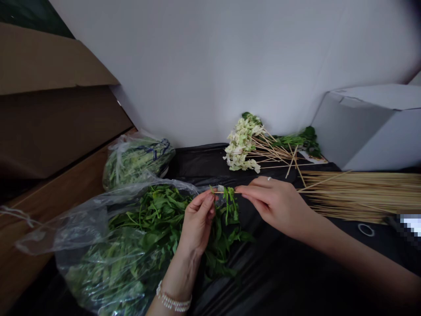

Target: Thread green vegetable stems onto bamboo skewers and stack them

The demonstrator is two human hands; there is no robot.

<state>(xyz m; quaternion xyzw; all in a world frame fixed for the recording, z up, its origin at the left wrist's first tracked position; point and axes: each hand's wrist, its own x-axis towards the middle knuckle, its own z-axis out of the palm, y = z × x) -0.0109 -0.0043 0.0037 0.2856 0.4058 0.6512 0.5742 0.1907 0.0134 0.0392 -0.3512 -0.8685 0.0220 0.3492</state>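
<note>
In the middle, my right hand (279, 204) pinches a thin bamboo skewer (239, 192) that lies almost level. Several green leafy stems (231, 204) are threaded on it and hang down between my hands. My left hand (199, 217), fingers pinched at the skewer's far end, holds a bit of leafy green there. Below and left of it, loose leafy greens (161, 210) spill from an open clear plastic bag (88, 219). The part of the skewer inside my right hand is hidden.
Behind lie finished-looking skewers with pale leaves (241, 147) and more greens (309, 140). Bare skewers (358, 193) are piled at right beside a white box (368, 127). A tied bag of greens (134, 160) and a cardboard box (59, 123) stand left. Black plastic sheet (276, 267) covers the surface.
</note>
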